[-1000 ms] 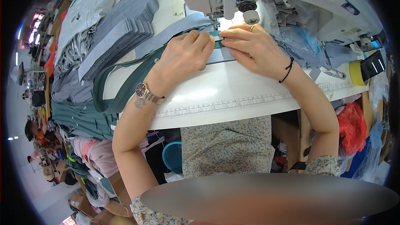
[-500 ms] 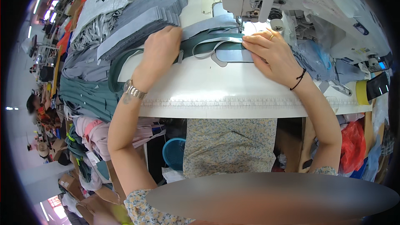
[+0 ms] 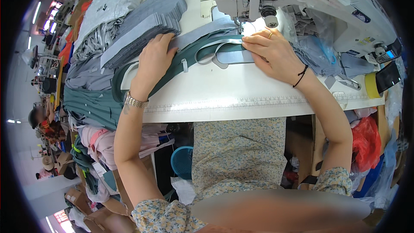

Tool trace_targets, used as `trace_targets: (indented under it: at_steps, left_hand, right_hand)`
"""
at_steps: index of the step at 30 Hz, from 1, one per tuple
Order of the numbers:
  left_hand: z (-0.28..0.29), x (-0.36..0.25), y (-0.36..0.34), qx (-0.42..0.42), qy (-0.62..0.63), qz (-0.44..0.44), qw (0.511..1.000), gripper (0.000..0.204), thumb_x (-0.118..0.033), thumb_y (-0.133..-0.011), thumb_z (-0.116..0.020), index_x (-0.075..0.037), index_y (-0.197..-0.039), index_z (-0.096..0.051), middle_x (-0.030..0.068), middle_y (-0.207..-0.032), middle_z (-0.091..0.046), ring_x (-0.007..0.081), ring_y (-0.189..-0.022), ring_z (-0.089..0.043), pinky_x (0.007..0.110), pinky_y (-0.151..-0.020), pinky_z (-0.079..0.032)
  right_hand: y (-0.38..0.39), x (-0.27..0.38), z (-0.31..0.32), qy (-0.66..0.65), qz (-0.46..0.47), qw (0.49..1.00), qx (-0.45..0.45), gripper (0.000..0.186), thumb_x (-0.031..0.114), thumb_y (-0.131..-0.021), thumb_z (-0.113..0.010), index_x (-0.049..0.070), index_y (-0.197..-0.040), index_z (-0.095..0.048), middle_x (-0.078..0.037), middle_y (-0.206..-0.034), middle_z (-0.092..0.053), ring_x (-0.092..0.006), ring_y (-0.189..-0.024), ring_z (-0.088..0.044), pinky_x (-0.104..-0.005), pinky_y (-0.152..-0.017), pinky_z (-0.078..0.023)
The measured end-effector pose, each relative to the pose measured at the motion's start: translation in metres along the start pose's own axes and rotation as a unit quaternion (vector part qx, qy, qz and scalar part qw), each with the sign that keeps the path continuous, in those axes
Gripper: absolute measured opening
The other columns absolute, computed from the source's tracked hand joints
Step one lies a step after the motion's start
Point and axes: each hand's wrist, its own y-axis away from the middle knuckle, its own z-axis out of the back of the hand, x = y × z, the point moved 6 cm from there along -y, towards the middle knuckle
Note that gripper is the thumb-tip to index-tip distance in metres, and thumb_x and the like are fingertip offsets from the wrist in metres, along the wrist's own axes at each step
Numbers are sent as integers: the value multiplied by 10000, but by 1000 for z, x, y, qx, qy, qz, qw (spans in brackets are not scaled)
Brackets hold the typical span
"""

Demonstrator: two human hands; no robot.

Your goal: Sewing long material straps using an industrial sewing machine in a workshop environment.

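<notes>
A long dark green fabric strip curves across the white sewing table, with a pale band looped along its right part. My right hand has its fingertips on the strip's right end, close to the needle area of the sewing machine. Beside the stack of grey cut pieces, my left hand rests over the strip's left part, thumb apart from the fingers. Its fingertips reach the stack's near edge. A grey fabric piece lies behind the strip. A small pale tag sits on the strip.
A printed ruler runs along the table's front edge. Folded green pieces hang at the left, below a white plastic bag. At the right are a yellow tape roll, a phone and a red bag.
My left hand has shifted left, off the strip's middle towards the grey stack, and its thumb is now apart. My right hand stays by the needle; the view has shifted slightly.
</notes>
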Motion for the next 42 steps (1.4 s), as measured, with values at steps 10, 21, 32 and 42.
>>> trace_targets:
  at_steps: [10, 21, 32, 42]
  left_hand:
    - [21, -21, -4, -72, -73, -57, 993, 234, -74, -820, -712, -45, -1050, -682, 146, -957, -680, 322, -837, -650, 415, -764, -516]
    - [4, -113, -24, 173, 289, -41, 941, 206, 23, -834, -567, 7, -980, -711, 138, -930, -693, 254, -853, -640, 315, -764, -508]
    - [-38, -127, -17, -123, -12, -323, 938, 277, -99, -737, -637, -3, -995, -658, 87, -950, -630, 250, -934, -585, 400, -883, -465]
    - [-38, -131, -19, -125, 11, -305, 944, 269, -98, -759, -633, -7, -1010, -670, 72, -985, -638, 238, -970, -580, 390, -894, -458]
  right_hand:
    - [-2, 1, -1, 4, 1, 1000, -23, 255, 59, -866, -639, 21, -1110, -706, -52, -1187, -677, -227, -1121, -604, -441, -1004, -442]
    - [-1, 2, -1, 16, -1, 1000, -24, 267, 82, -837, -652, 24, -1095, -687, -51, -1118, -668, -250, -1071, -612, -447, -1048, -434]
    - [2, 5, -2, 48, -7, 999, -15, 251, 72, -785, -663, 14, -1029, -674, -22, -1075, -589, -222, -1035, -605, -467, -1035, -437]
    - [1, 6, 3, 17, -34, 999, -24, 180, 67, -785, -676, 44, -962, -697, -30, -1084, -577, -237, -1067, -592, -474, -1047, -437]
